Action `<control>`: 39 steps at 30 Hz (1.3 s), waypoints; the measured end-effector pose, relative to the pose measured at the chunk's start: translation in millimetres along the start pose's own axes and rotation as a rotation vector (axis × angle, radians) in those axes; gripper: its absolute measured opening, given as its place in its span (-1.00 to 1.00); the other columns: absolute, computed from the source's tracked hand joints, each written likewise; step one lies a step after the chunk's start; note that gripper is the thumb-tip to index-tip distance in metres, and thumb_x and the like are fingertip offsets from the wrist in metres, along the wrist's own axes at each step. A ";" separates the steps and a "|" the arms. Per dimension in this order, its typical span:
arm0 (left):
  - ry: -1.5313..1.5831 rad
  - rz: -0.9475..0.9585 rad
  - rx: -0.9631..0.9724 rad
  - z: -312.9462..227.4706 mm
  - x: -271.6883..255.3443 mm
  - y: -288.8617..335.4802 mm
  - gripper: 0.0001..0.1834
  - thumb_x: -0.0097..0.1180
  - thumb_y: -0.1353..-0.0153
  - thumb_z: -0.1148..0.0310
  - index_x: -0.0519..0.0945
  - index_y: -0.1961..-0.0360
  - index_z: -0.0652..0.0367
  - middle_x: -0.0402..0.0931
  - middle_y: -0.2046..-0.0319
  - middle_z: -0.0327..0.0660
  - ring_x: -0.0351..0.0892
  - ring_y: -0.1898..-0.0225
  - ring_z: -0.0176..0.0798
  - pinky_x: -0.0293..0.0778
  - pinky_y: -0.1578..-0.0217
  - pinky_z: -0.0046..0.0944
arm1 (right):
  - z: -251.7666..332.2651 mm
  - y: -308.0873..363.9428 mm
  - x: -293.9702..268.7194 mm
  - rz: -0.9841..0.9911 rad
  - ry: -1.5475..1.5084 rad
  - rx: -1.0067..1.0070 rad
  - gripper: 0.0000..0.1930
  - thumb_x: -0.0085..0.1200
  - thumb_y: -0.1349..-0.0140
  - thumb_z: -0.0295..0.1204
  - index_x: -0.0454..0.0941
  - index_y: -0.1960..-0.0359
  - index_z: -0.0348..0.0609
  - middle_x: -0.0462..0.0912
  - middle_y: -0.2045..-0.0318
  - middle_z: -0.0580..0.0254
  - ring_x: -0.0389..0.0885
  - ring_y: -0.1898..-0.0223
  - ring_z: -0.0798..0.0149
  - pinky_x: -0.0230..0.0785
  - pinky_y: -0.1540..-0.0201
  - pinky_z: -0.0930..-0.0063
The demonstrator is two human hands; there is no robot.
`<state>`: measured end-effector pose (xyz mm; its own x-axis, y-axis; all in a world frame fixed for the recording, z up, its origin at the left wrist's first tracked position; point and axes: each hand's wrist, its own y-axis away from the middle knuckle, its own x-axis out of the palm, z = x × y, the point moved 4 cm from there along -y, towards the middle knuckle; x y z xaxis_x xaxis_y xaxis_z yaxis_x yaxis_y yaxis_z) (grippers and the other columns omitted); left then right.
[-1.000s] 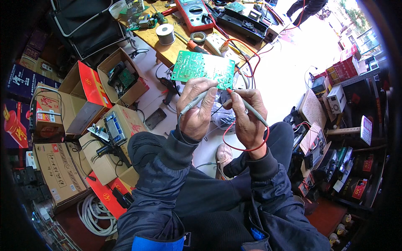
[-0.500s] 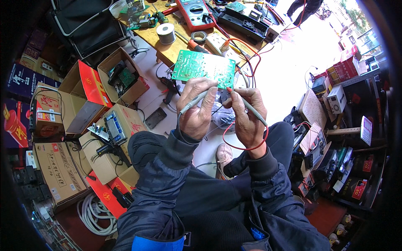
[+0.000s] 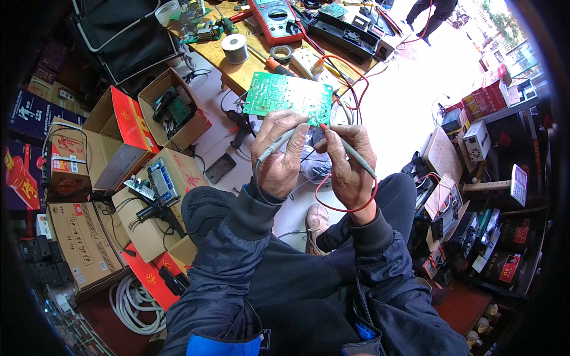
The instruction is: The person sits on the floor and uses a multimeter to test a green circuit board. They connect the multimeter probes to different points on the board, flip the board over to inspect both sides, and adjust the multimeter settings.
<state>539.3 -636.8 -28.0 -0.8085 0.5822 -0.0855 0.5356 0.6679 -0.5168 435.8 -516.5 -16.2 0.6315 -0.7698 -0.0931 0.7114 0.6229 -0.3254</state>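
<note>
A green circuit board (image 3: 278, 96), traces facing me, leans at the near edge of the table, just beyond my fingertips. My left hand (image 3: 280, 169) pinches a grey test probe (image 3: 276, 145) trailing a dark lead. In my right hand (image 3: 349, 178) is a second grey test probe (image 3: 358, 158), with a red tip end and a red lead (image 3: 332, 206) looping below. Both probe tips meet around the board's lower right corner; exact contact points are too small to make out. Behind the board, a red-and-grey multimeter (image 3: 276, 19) lies on the table.
On the wooden table (image 3: 249, 72) are a solder spool (image 3: 236, 48), a tape roll (image 3: 281, 53) and a black housing (image 3: 344, 34). Open cardboard boxes (image 3: 122, 139) with electronics stand at left. A phone (image 3: 220, 168) lies on the floor. Devices crowd the right; another person's legs (image 3: 432, 21) show far off.
The board's right side and the right-hand probe have shifted very slightly left. Both hands keep their grips.
</note>
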 end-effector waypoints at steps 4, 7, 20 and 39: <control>0.013 -0.004 -0.012 0.6 0.3 0.2 -0.83 0.17 -0.44 0.51 0.66 0.01 0.30 0.54 0.01 -0.11 0.58 -0.02 -0.25 0.57 -0.06 -0.29 | 2.5 0.1 0.5 0.003 0.008 -0.005 -0.85 0.12 -0.48 -0.48 0.52 0.07 -0.34 0.74 0.35 0.13 0.71 0.30 0.44 0.57 0.23 0.54; -0.001 -0.003 -0.001 0.6 0.0 0.1 -0.83 0.16 -0.44 0.51 0.66 0.01 0.30 0.54 0.01 -0.11 0.59 -0.01 -0.25 0.57 -0.05 -0.30 | 2.4 0.2 0.3 0.004 0.010 -0.008 -0.85 0.12 -0.49 -0.48 0.52 0.07 -0.34 0.73 0.36 0.15 0.70 0.30 0.44 0.57 0.23 0.55; 0.020 -0.051 0.033 -5.7 -0.8 -3.2 -0.84 0.24 -0.37 0.51 0.67 0.07 0.34 0.61 0.10 -0.01 0.63 0.06 -0.07 0.54 0.00 -0.18 | 1.9 0.8 -0.6 -0.019 0.050 -0.010 -0.86 0.12 -0.47 -0.48 0.53 0.06 -0.30 0.75 0.38 0.13 0.74 0.32 0.41 0.58 0.24 0.52; -0.055 -0.003 0.079 -7.4 1.4 -1.8 -0.81 0.26 -0.36 0.51 0.68 0.05 0.32 0.61 0.08 0.01 0.64 0.05 -0.05 0.56 0.01 -0.15 | 0.7 0.5 -4.2 -0.009 0.030 -0.006 -0.86 0.10 -0.49 -0.51 0.51 0.05 -0.34 0.73 0.32 0.10 0.71 0.27 0.41 0.58 0.17 0.52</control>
<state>539.0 -633.8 -20.9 -0.8235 0.5522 -0.1299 0.5139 0.6294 -0.5829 433.7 -512.8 -15.4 0.6158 -0.7790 -0.1179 0.7149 0.6153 -0.3322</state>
